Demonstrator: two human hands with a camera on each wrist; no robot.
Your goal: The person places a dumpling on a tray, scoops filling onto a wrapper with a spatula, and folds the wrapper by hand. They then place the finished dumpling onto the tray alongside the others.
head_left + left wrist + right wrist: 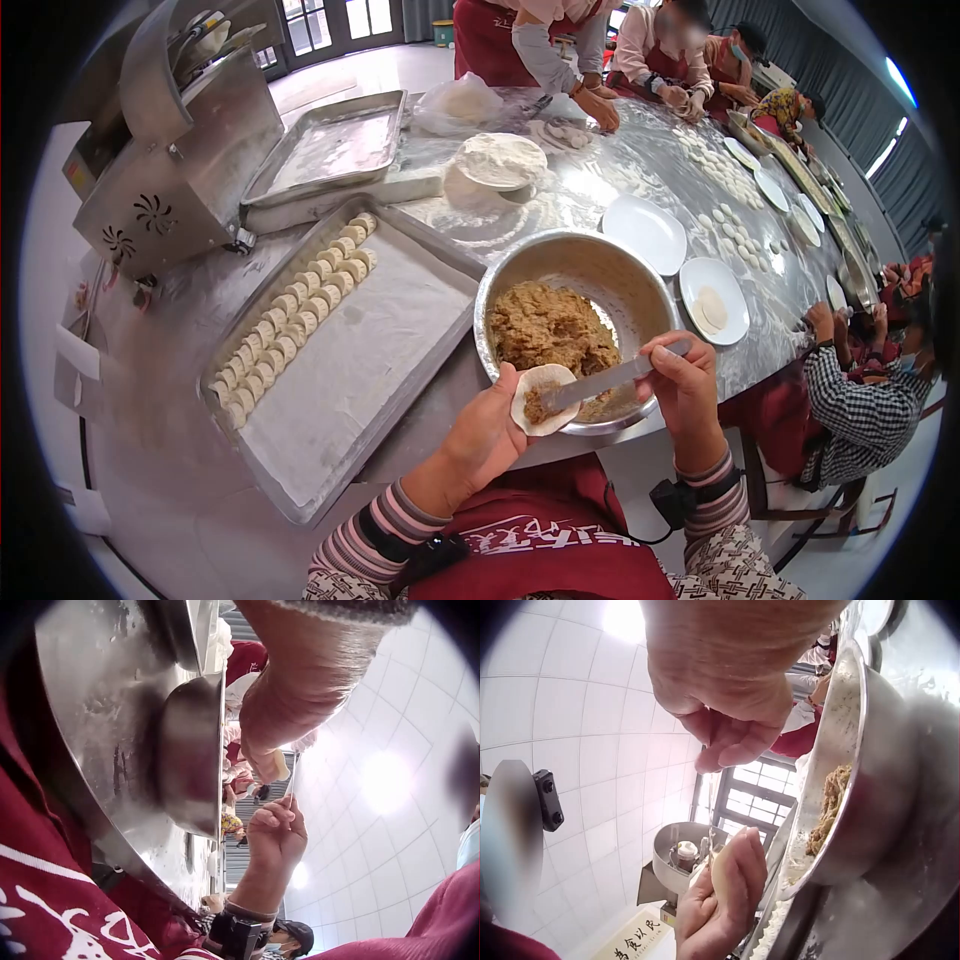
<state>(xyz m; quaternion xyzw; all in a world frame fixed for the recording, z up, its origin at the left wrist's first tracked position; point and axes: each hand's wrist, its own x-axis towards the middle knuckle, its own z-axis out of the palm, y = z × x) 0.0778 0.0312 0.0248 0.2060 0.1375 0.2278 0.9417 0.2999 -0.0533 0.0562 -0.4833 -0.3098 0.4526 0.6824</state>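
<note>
My left hand holds a round dough wrapper by its left edge, over the near rim of a steel bowl. Brown filling lies heaped in the bowl's left part. My right hand grips a flat metal spatula, whose blade lies on the wrapper beside a small dab of filling. In the left wrist view the right hand pinches the thin spatula. The left hand cups the wrapper in the right wrist view.
Left of the bowl lies a lined tray with rows of dumplings. White plates stand right of it, one bearing wrappers. A flour bowl is behind, a steel machine at the left. Other people work around the table.
</note>
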